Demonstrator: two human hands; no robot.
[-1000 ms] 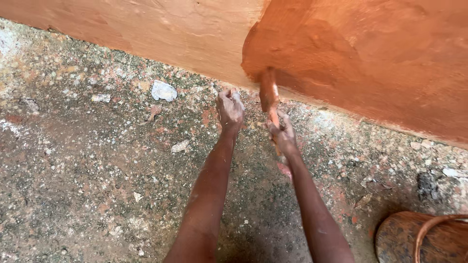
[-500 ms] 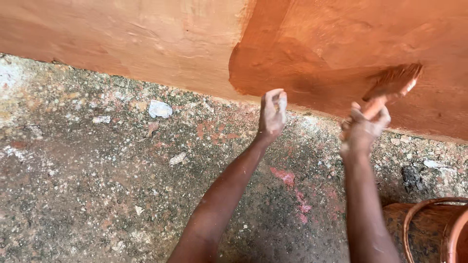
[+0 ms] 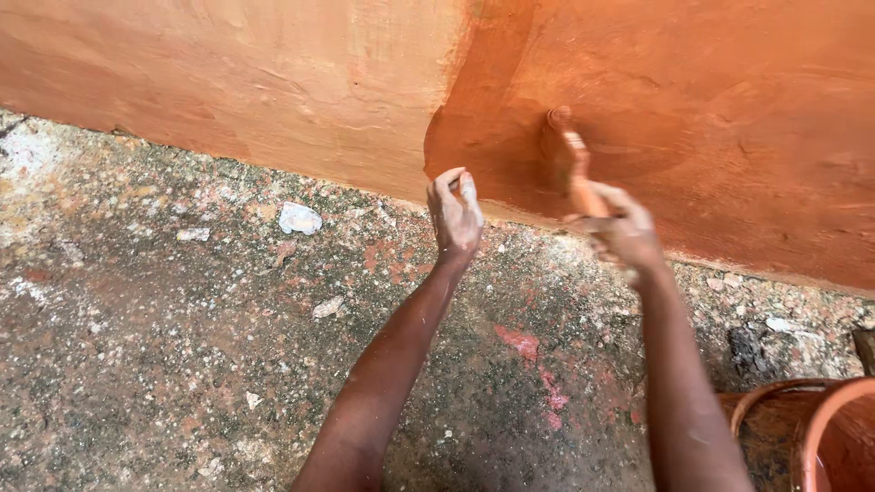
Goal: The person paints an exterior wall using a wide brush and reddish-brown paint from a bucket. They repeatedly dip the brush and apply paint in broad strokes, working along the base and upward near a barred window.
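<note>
I see the wall [image 3: 273, 82] filling the top of my view, the largest thing here; its left part is a pale, dry orange and its right part a darker, wet-looking orange, the border between them running down near the middle; below it lies the rough ground [image 3: 164, 364], speckled grey and brown, with reddish paint splashes [image 3: 533, 364] between the two forearms and a pale crumpled scrap [image 3: 299, 218] lying near the foot of the wall on the left; at the lower right corner I make out the rim of an orange bucket [image 3: 825, 428], smeared inside with the same colour, just beside the right forearm; the right hand [image 3: 624, 232] is clenched around the handle of a paintbrush [image 3: 570, 159], whose bristles press against the dark painted part of the wall, the handle slanting down into the fist; the left hand [image 3: 456, 214] is raised free in front of the wall's base, close to the edge of the wet patch, its fingers loosely curled inward with nothing that I can see between them; it is apart from the brush and touches neither wall nor ground.
</note>
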